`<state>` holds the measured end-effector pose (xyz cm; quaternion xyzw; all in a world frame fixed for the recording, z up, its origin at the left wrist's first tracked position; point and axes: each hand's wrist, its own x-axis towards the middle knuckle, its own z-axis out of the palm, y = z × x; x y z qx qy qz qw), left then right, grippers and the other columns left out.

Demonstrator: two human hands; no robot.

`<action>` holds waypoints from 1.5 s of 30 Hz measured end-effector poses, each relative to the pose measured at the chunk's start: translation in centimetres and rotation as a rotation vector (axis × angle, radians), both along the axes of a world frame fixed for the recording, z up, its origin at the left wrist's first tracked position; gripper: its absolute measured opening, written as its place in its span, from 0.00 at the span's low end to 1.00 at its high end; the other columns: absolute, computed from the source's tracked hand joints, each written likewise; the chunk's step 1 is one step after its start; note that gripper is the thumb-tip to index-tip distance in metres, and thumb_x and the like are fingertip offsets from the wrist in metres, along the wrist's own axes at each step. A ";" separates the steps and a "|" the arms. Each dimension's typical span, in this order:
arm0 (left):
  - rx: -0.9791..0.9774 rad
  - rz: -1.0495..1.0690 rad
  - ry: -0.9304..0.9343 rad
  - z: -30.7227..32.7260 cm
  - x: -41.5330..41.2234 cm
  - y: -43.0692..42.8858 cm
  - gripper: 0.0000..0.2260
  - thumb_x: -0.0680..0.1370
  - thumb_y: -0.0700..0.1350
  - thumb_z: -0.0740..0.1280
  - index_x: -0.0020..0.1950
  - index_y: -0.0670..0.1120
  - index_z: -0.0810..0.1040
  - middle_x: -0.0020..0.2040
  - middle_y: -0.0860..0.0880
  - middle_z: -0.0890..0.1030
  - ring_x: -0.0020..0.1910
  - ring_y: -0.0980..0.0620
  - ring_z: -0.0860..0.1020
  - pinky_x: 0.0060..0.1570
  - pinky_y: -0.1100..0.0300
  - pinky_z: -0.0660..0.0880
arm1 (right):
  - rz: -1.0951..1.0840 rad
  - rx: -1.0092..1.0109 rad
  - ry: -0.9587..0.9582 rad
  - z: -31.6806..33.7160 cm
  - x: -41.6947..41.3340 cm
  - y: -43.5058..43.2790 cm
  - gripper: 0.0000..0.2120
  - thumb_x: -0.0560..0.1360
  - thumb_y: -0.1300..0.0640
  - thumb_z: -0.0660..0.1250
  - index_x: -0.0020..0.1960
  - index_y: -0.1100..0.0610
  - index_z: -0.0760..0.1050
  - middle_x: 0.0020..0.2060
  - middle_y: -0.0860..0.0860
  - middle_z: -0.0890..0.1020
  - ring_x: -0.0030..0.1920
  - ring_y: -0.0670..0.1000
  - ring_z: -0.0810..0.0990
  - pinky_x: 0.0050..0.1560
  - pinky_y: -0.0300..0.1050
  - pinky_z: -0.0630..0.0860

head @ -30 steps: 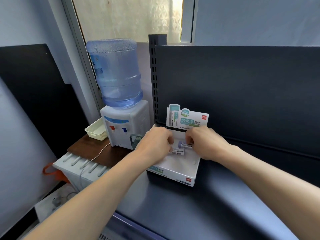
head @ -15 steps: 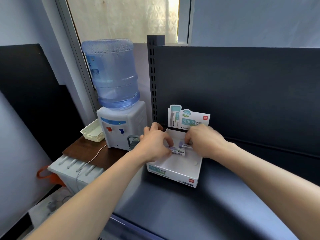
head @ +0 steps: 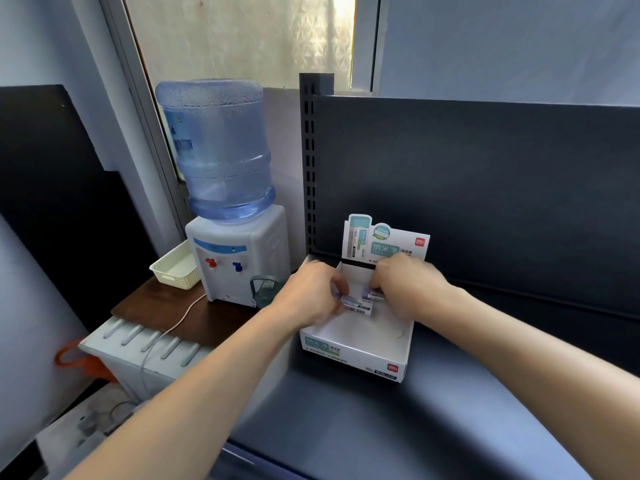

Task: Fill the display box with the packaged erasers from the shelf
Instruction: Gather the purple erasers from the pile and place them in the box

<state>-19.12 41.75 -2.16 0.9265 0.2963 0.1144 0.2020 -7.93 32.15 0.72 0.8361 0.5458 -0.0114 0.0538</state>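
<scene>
- Left hand point(head: 311, 292) still pinches the barcoded eraser point(head: 358, 308) over the display box point(head: 356, 355).
- Right hand point(head: 407, 289) keeps a second eraser point(head: 373, 294) pinched in its fingers; both barely moved.

- A white water dispenser point(head: 239, 261) stands on a brown wooden surface point(head: 162, 308), with a red tap point(head: 210, 263) and a blue tap point(head: 237, 266) on its front.
- A large blue bottle point(head: 218, 150) sits upside down on top of the dispenser.
- A small translucent grey-green cup point(head: 264, 289) stands at the dispenser's base, on its right side.
- A cream plastic basket point(head: 175, 268) rests on the same surface, touching or just beside the dispenser's left side.
- A white cable point(head: 173, 329) runs from the dispenser's base over the surface's front edge.
- A white ribbed unit point(head: 138, 344) lies below that edge.
- Something orange with a strap point(head: 76, 358) lies low on the left.
- A frosted window pane point(head: 242, 36) rises behind the bottle.
- A black panel point(head: 45, 202) leans against the left wall.
</scene>
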 end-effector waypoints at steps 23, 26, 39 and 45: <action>-0.032 0.004 -0.031 0.0 0.1 1.3 0.11 0.71 0.44 0.69 0.50 0.49 0.72 0.48 0.47 0.77 0.50 0.41 0.75 0.45 0.54 0.71 | -0.105 0.186 0.121 -1.7 -0.5 1.5 0.12 0.73 0.65 0.66 0.55 0.56 0.79 0.52 0.56 0.80 0.50 0.59 0.79 0.46 0.48 0.78; -0.025 0.010 -0.028 0.0 0.0 1.3 0.11 0.72 0.45 0.68 0.49 0.50 0.66 0.47 0.47 0.76 0.46 0.42 0.73 0.45 0.51 0.73 | -0.109 0.227 0.165 -1.9 -0.4 1.7 0.12 0.74 0.65 0.64 0.55 0.57 0.79 0.53 0.56 0.81 0.52 0.59 0.79 0.51 0.53 0.79; -0.006 -0.037 -0.037 2.1 0.4 1.6 0.13 0.72 0.43 0.69 0.54 0.47 0.71 0.49 0.48 0.76 0.49 0.45 0.75 0.45 0.54 0.73 | -0.196 0.456 0.164 0.0 0.2 -0.9 0.14 0.77 0.59 0.58 0.56 0.56 0.80 0.54 0.57 0.82 0.53 0.61 0.79 0.51 0.50 0.78; 0.154 -0.088 0.154 1.1 2.1 0.3 0.19 0.70 0.46 0.70 0.57 0.43 0.70 0.56 0.43 0.70 0.58 0.41 0.70 0.58 0.46 0.71 | -0.222 0.499 0.197 0.2 0.7 -4.9 0.12 0.77 0.59 0.59 0.53 0.54 0.81 0.47 0.54 0.84 0.47 0.58 0.81 0.48 0.49 0.78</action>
